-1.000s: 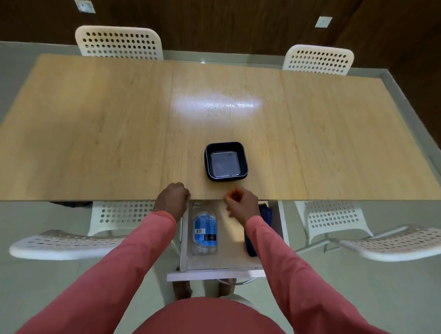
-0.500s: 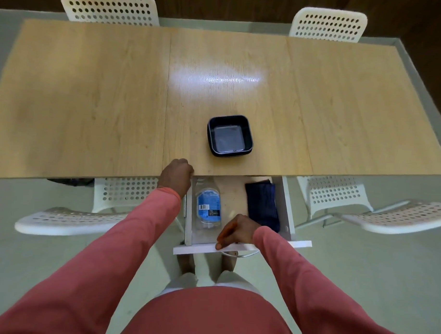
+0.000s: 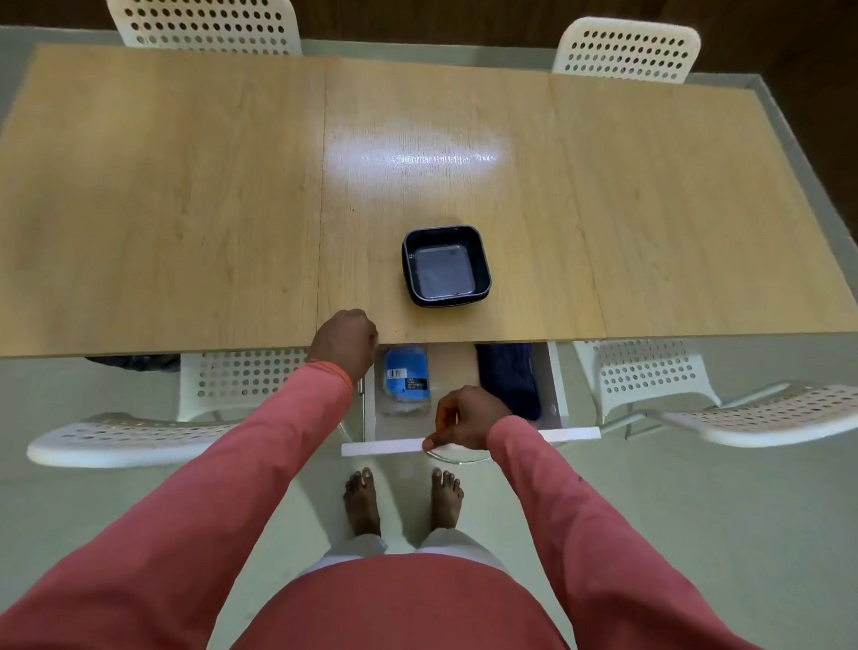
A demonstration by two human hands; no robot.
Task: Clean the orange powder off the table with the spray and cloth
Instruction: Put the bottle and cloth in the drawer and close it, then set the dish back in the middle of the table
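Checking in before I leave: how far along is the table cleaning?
Only the start. The drawer under the table is pulled open, the right hand gripping its front; the left hand rests at the table edge. The spray bottle and dark cloth lie inside, untouched. Spraying and wiping remain.

Right hand has apparently pulled the drawer further open.

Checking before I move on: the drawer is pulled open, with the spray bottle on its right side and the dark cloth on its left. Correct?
Not quite: the sides are swapped. The head view shows the drawer pulled open, with the spray bottle on its left side and the dark cloth on its right. The right hand grips the drawer front.
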